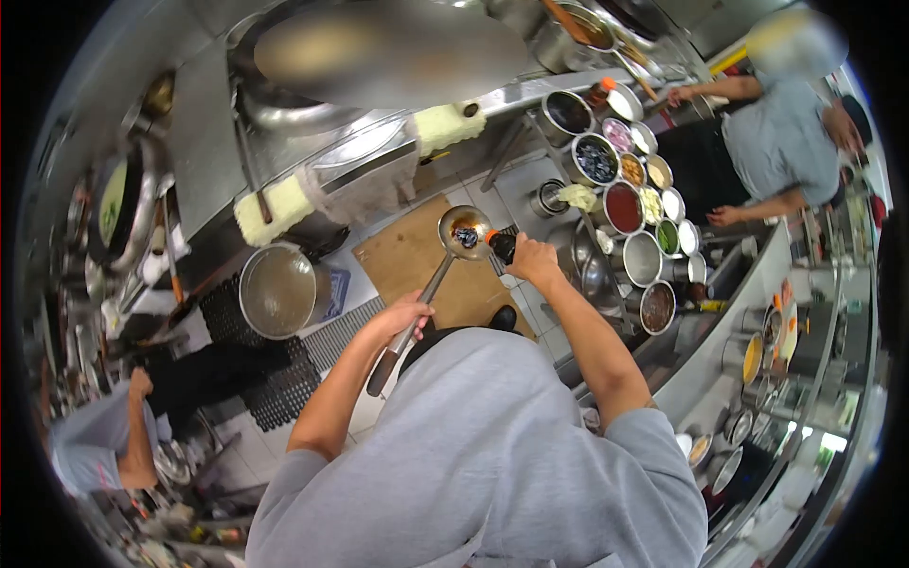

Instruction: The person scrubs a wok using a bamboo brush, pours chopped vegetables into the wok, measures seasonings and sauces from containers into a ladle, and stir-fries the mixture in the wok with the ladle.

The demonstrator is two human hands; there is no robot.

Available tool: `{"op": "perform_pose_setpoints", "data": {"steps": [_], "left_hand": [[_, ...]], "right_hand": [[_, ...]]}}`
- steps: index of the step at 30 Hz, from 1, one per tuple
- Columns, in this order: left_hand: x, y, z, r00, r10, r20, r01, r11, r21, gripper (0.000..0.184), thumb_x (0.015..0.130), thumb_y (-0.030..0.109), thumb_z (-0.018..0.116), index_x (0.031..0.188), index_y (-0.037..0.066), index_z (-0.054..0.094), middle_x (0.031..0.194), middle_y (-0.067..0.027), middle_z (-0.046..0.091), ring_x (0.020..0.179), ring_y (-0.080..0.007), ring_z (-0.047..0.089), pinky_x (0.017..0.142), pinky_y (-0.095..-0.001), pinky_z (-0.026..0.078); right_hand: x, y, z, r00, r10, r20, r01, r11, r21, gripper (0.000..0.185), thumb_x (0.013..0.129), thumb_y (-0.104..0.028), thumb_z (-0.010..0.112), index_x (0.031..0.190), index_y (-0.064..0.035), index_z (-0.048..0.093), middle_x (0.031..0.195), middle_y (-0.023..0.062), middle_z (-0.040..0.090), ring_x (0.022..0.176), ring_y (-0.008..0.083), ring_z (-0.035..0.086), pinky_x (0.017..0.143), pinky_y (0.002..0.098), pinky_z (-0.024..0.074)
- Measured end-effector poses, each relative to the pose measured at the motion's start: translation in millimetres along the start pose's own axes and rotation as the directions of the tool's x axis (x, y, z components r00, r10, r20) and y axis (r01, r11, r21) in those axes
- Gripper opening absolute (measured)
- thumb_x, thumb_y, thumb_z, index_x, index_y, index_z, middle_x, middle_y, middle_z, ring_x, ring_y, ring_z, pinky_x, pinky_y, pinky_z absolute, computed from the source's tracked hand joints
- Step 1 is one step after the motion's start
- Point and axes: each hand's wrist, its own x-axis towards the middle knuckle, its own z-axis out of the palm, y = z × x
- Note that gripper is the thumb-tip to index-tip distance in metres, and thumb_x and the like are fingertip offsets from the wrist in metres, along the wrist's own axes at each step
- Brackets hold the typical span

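My left hand (405, 316) is closed around the handle of a long metal ladle (443, 227). Dark brown liquid and some black pieces (464, 235) lie in its bowl. Tipped over the bowl is a dark sauce bottle (502, 248) with an orange-red cap, and my right hand (532, 259) is wrapped round it. The bottle's mouth sits at the right rim of the bowl; whether liquid is flowing I cannot make out. Both things are held in front of my body, above a brown floor mat or sheet of cardboard (426, 276).
Several metal bowls of ingredients (623, 207) stand to the right, with another bottle (600, 91) behind them. A large pot (277, 291) of cloudy liquid is at the left. A stove counter (312, 151) with folded cloths runs ahead. One person (776, 142) stands right, another (104, 426) left.
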Motion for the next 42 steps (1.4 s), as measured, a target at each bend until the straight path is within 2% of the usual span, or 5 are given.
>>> {"op": "perform_pose_setpoints", "data": {"steps": [12,20,24,35,42], "left_hand": [[-8,111,78,0.982,-0.022,0.189,0.004,0.996,0.093,0.051,0.093,0.010,0.055,0.141,-0.002,0.043,0.062,0.0006,0.047,0.052,-0.0097,0.048,0.056,-0.0281,0.050],[14,187,211,0.963,0.016,0.270,-0.054,0.990,0.134,0.064,0.089,0.016,0.060,0.145,-0.001,0.038,0.061,0.0011,0.044,0.049,-0.0099,0.043,0.058,-0.0297,0.044],[52,207,268,0.937,0.029,0.347,-0.055,0.996,0.065,0.065,0.088,0.016,0.062,0.145,-0.001,0.037,0.059,0.0006,0.044,0.047,-0.0109,0.043,0.056,-0.0303,0.044],[123,265,359,0.966,0.093,0.242,-0.160,0.947,0.279,0.059,0.089,0.017,0.061,0.142,-0.002,0.042,0.063,0.0012,0.043,0.051,-0.0097,0.043,0.059,-0.0281,0.046],[187,297,345,0.978,0.031,0.208,-0.105,0.930,0.353,0.058,0.089,0.016,0.061,0.141,0.000,0.043,0.062,0.0005,0.044,0.051,-0.0104,0.045,0.059,-0.0288,0.049]], "right_hand": [[-97,122,8,0.951,0.175,-0.255,0.022,0.784,0.620,0.084,0.076,-0.047,0.080,0.137,-0.0032,0.043,0.110,0.0250,0.070,0.103,0.0427,0.067,0.088,0.0491,0.0520],[-109,233,-6,0.613,0.362,-0.703,0.621,0.330,0.711,0.094,0.074,-0.048,0.086,0.142,-0.0026,0.039,0.122,0.0231,0.065,0.113,0.0396,0.064,0.095,0.0425,0.0491],[-127,315,-29,0.366,0.489,-0.792,0.666,0.457,0.590,0.096,0.075,-0.048,0.085,0.142,-0.0002,0.037,0.121,0.0239,0.064,0.111,0.0381,0.066,0.096,0.0422,0.0503],[-37,482,50,0.125,0.826,-0.550,0.398,0.466,0.790,0.076,0.070,-0.017,0.087,0.131,-0.0010,0.045,0.122,0.0217,0.060,0.112,0.0369,0.061,0.097,0.0428,0.0479],[9,492,95,0.175,0.920,-0.349,0.299,0.288,0.910,0.072,0.070,-0.011,0.084,0.131,-0.0017,0.046,0.124,0.0199,0.059,0.117,0.0368,0.058,0.102,0.0419,0.0449]]}}
